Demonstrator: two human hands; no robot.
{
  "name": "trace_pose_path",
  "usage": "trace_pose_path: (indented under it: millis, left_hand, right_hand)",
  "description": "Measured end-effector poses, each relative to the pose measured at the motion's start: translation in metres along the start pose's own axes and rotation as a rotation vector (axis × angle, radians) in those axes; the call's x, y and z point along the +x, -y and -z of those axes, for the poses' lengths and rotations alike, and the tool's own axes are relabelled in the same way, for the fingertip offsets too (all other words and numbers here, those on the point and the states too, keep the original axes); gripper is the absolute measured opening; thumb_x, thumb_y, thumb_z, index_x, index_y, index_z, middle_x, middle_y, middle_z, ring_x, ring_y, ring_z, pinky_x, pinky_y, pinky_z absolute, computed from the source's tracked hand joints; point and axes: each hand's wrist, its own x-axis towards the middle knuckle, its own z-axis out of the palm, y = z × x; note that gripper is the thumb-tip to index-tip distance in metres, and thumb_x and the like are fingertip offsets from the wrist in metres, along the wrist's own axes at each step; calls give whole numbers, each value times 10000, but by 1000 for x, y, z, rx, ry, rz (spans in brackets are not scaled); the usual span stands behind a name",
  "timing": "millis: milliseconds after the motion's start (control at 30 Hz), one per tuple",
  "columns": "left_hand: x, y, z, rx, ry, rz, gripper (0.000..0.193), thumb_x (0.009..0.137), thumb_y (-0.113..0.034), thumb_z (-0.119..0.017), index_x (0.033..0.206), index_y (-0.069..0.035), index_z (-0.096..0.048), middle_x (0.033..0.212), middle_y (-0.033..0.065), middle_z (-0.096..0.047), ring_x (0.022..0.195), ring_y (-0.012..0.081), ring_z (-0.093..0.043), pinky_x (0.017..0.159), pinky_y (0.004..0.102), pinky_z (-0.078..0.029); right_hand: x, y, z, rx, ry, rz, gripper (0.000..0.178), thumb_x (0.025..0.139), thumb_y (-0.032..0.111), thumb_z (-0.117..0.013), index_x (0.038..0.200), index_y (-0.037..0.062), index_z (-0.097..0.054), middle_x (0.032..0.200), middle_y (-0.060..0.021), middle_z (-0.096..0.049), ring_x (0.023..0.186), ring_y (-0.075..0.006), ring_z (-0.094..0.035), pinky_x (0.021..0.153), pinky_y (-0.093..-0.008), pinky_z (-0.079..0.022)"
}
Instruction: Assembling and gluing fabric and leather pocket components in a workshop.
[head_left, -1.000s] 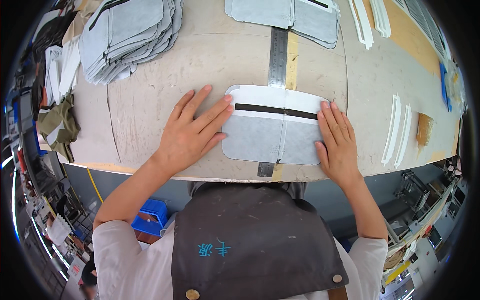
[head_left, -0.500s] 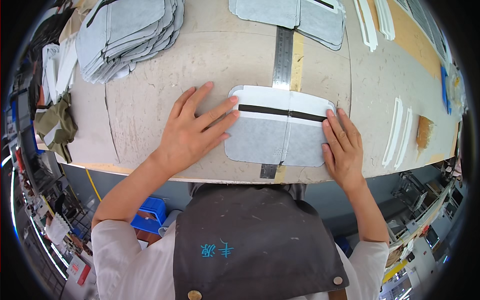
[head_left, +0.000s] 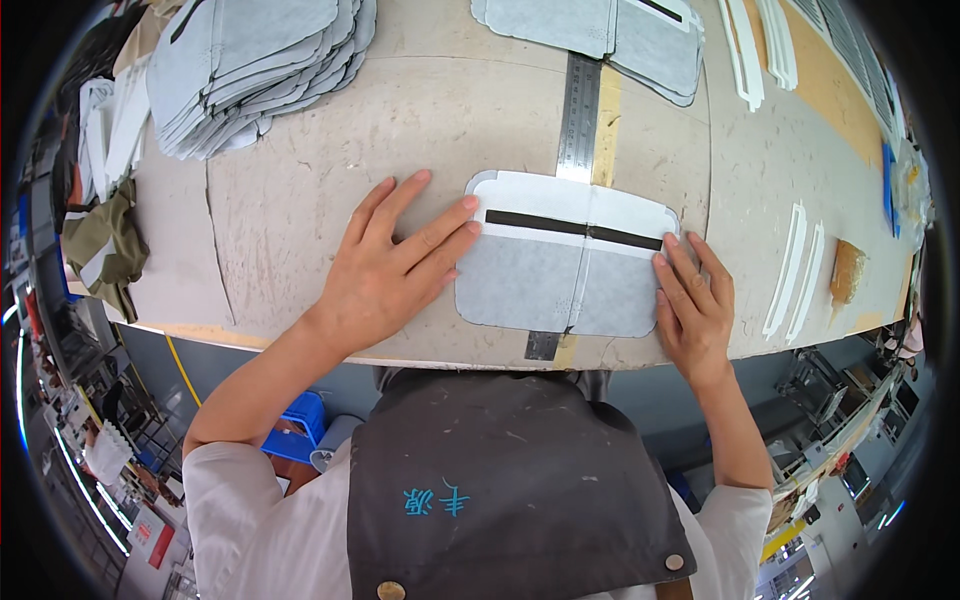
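Observation:
A light grey fabric-like panel with rounded corners lies flat on the worktable. Across its far part runs a white band with a long black slot-like strip. A steel ruler passes beneath the panel and shows beyond its far and near edges. My left hand is spread open, its fingertips touching the panel's left edge. At the right edge, the fingertips of my right hand rest on the panel, with the fingers stretched out and close together. Neither hand grasps anything.
A pile of similar grey panels stands at the far left, and a smaller stack at the far side. White strip frames and an amber-coloured block lie to the right. Olive cloth sits at the left edge.
The whole view has shifted slightly. My right hand has slid a little nearer along the panel's right edge. My left hand stays at the left edge.

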Motion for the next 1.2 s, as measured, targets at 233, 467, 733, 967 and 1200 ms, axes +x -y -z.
trace_pose_path:
  millis: [233, 467, 733, 967, 1200]
  left_hand:
    - [2, -1, 2, 5, -9, -1, 502, 683, -116, -733, 1174, -93, -631, 1383, 14, -513, 1286, 360, -411, 1023, 504, -378]
    - [3, -5, -1, 68, -18, 6, 491, 690, -52, -694, 1175, -78, -623, 1378, 23, -522, 1280, 369, -421, 1003, 479, -385]
    - [-1, -2, 6, 53, 34, 42, 445, 731, -2, -653, 1171, -49, -605, 1384, 51, -520, 1301, 384, -404, 1025, 474, -351]
    - [0, -4, 5, -29, 4, 78, 419, 743, -6, -678, 1148, -25, -573, 1396, 93, -493, 1293, 386, -401, 1027, 469, -343]
    - [24, -17, 3, -111, -55, 22, 531, 757, -2, -658, 1266, 17, -505, 1396, 181, -463, 1288, 368, -437, 1049, 448, -359]
  right_hand:
    - [0, 3, -1, 11, -10, -40, 486, 680, -38, -684, 1155, 63, -669, 1297, -49, -598, 1191, -317, -525, 956, -402, -439]
    - [-8, -1, -7, 48, -82, -34, 484, 637, -39, -671, 1116, 27, -664, 1276, -68, -608, 1160, -322, -535, 943, -393, -440]
    - [1, 4, -6, 8, -91, -15, 430, 670, -1, -670, 1098, 35, -655, 1259, -43, -602, 1103, -271, -541, 896, -374, -439]
    - [-2, 4, -15, 178, -160, -81, 459, 694, -39, -642, 1150, 0, -606, 1312, -77, -552, 1119, -283, -530, 902, -392, -439]
    - [1, 5, -11, 97, -91, -78, 523, 735, -7, -613, 1254, -8, -548, 1380, -105, -494, 1187, -294, -488, 951, -398, -411]
